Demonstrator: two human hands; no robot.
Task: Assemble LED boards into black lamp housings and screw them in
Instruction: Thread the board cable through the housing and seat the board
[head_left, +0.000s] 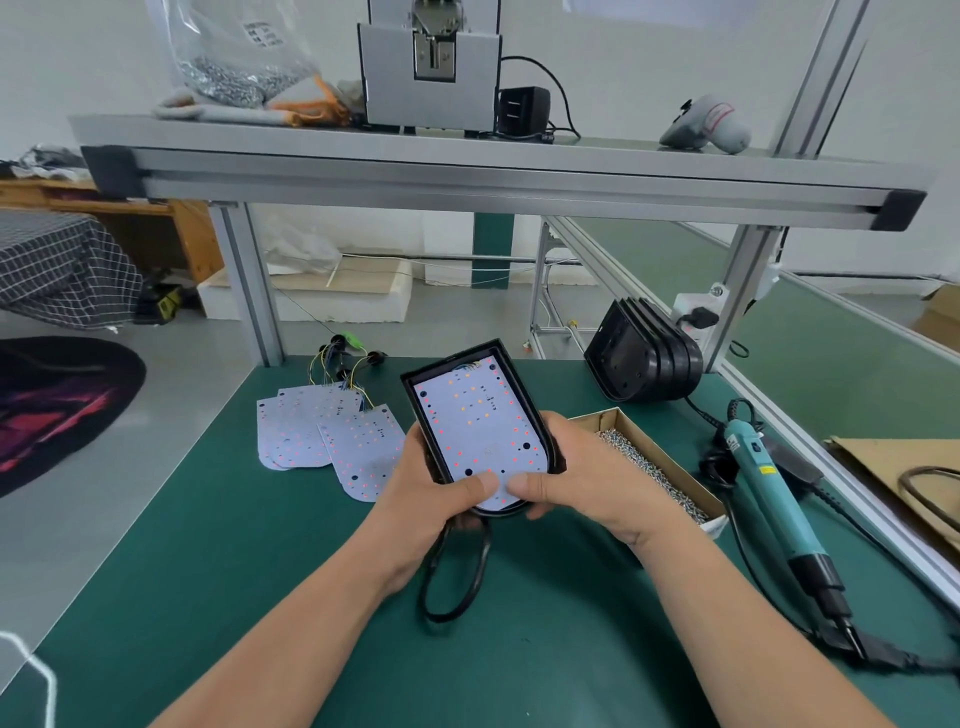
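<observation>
Left hand (415, 483), right hand (587, 478) grip lamp housing (521, 387)

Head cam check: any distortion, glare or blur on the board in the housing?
Head view: wide-angle bowing, the shelf rail curves; light is soft and even, with faint shadows on the green mat; the LED board in the housing is sharp, with no glare.

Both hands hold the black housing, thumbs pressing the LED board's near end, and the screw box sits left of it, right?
Not quite. The head view shows the screw box to the right of the housing, beside the right hand. The rest stands: the left hand and right hand hold the housing, thumbs on the LED board's near end.
</observation>
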